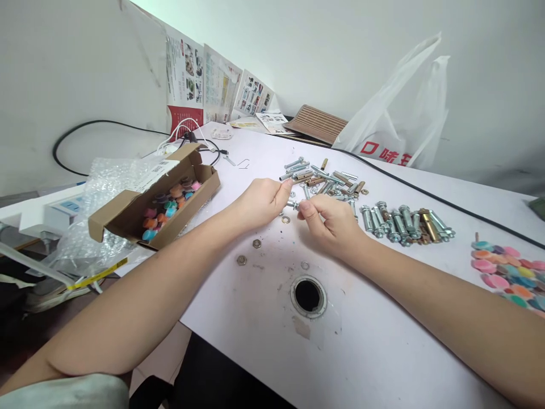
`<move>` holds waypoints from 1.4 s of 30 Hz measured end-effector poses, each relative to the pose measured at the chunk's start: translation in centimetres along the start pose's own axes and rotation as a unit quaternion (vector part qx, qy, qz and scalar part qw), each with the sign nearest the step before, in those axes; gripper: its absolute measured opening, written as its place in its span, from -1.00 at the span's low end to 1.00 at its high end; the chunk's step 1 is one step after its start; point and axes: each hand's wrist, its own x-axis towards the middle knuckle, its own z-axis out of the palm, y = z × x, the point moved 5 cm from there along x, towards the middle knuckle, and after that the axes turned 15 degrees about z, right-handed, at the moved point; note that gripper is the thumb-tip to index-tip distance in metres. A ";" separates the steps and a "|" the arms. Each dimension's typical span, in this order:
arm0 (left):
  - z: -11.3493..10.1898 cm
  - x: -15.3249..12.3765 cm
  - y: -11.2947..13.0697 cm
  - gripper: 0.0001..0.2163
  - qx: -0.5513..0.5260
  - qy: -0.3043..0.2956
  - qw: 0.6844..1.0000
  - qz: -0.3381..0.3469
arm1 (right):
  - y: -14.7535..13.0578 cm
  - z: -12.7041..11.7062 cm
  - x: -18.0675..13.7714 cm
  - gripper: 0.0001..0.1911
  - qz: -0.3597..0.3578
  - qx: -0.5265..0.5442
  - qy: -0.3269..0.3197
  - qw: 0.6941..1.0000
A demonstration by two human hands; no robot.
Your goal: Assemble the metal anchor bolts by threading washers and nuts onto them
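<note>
Between my two hands is a silver expansion bolt [292, 204], lying roughly level above the table. My left hand [264, 201] is closed around its left end, and the fingers hide that part. At its other end my right hand [330, 221] pinches it between thumb and forefinger, near a nut. Just below lies a brass-coloured washer [285, 220] on the white tabletop. Behind my hands spreads a heap of loose bolts and sleeves [315, 177], silver and brownish. To the right sits a group of assembled expansion bolts [400, 222], one of them gold-coloured.
An open cardboard box [187, 213] of coloured caps stands left, beside bubble wrap [106, 182]. Two nuts [256, 243] lie near a round table hole [308, 296]. Coloured discs [506, 267] lie far right. A black cable [426, 196] crosses before a plastic bag [395, 113].
</note>
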 end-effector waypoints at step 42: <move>-0.8 -0.2 -1.3 -0.46 -0.056 0.027 0.996 -0.064 | 0.7 0.9 -1.0 -0.51 0.037 0.056 -0.213 0.975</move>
